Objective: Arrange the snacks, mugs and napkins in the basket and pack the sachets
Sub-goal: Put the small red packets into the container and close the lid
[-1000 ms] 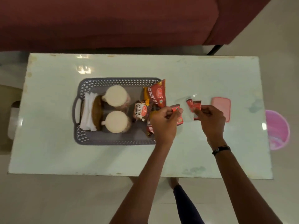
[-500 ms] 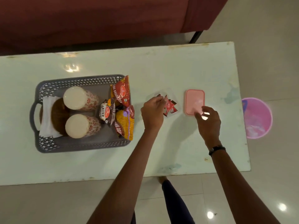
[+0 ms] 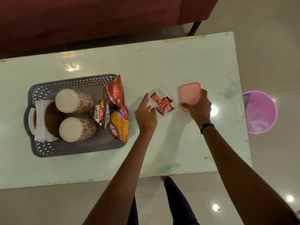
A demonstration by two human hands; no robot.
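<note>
Gripping pink lid w/ right hand; left hand spread wide, empty, beside sachets.

"SALTED" on small snack packet left of the left hand, "BHUJIA SEV" partly readable on red packet beyond it

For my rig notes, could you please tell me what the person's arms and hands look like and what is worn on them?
Both arms are bare, with no sleeves or gloves in view. The right hand has a dark wristband or watch on its wrist. The left hand and its wrist show nothing worn. No rings or markings can be made out on either hand.
</note>
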